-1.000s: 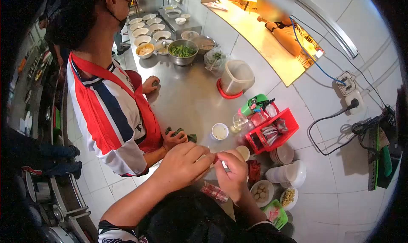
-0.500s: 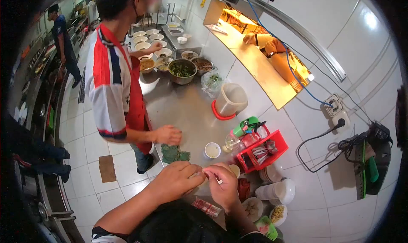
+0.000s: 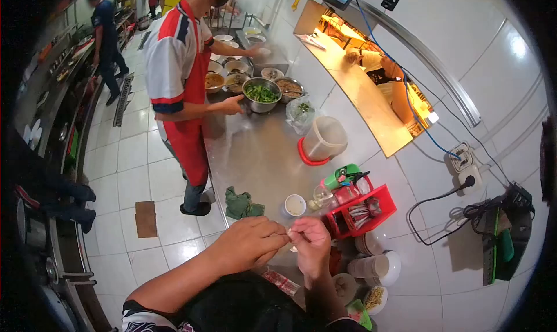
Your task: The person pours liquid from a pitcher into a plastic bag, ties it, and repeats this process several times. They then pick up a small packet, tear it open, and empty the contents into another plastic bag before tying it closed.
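My left hand (image 3: 253,241) and my right hand (image 3: 311,242) meet above the near end of the steel counter (image 3: 255,158). Fingertips of both are pinched together around something small and pale that I cannot make out. Just beyond them stands a white cup (image 3: 295,205) with pale contents. A crumpled green cloth (image 3: 242,204) lies to its left, near the counter edge. Below my hands, a red-and-white packet (image 3: 281,282) is partly hidden by my arms.
A co-worker in a red apron (image 3: 185,152) stands at the counter's left, beside a bowl of greens (image 3: 261,94). A clear container (image 3: 325,139), a red cutlery box (image 3: 380,207) and stacked white bowls (image 3: 389,268) line the wall side.
The co-worker's near hand has moved away from the green cloth to beside the bowl of greens, the other reaching farther right. My hands remain together; my right fingers have shifted slightly.
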A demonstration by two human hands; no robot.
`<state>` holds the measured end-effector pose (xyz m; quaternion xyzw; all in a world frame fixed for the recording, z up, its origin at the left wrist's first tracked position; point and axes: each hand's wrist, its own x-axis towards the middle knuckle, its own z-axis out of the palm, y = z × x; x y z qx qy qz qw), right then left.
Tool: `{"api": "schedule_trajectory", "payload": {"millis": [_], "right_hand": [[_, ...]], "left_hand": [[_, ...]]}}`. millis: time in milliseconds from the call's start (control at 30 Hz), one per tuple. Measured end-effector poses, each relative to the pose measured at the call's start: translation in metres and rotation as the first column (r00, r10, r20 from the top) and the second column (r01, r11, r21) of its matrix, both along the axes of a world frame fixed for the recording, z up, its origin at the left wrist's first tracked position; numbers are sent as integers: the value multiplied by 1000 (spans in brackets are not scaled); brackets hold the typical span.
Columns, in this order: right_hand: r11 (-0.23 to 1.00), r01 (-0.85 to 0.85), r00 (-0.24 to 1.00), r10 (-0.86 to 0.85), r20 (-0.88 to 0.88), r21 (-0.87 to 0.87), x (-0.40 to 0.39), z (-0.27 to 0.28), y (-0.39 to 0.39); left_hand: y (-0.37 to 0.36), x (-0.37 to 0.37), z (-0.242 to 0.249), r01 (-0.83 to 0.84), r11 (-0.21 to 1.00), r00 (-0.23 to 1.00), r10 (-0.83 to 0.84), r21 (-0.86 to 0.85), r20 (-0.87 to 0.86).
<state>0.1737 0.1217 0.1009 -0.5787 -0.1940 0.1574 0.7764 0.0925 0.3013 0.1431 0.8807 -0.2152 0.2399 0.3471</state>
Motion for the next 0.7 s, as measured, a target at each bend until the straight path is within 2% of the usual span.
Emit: {"api": "schedule_trajectory", "payload": {"millis": [133,233,300,333,400,433,500,700], "right_hand": [[998,-46,998,48,-39,43,-5,-5,4],[999,0,999,2,50,-40,-10,-6,7],[957,125,922,-15,387,-260,-13,2,6],[959,122,924,-16,383,-255,-15,10,5],[916,209,788,50,614,-343,-16,26,6],[919,208,785,48,617,-336,-15,26,6],[877,287,728,61,682,-386,-14,24,4],[877,301,680,78,729,-375,-8,13,10]], "left_hand": [[1,-3,-9,-22,999,1000,22,-40,5],[4,-4,-18,-44,997,999,44,-70,3],[3,-5,-28,-70,986,997,72,-153,7],[1,-7,-29,-72,986,997,73,-147,3],[-2,-9,-29,-177,939,984,179,-296,-22],[-2,-10,-27,-179,940,983,182,-291,-17],[-3,-10,-24,-199,901,979,170,-385,-109],[-5,-8,-42,-260,861,963,201,-438,-179]]}}
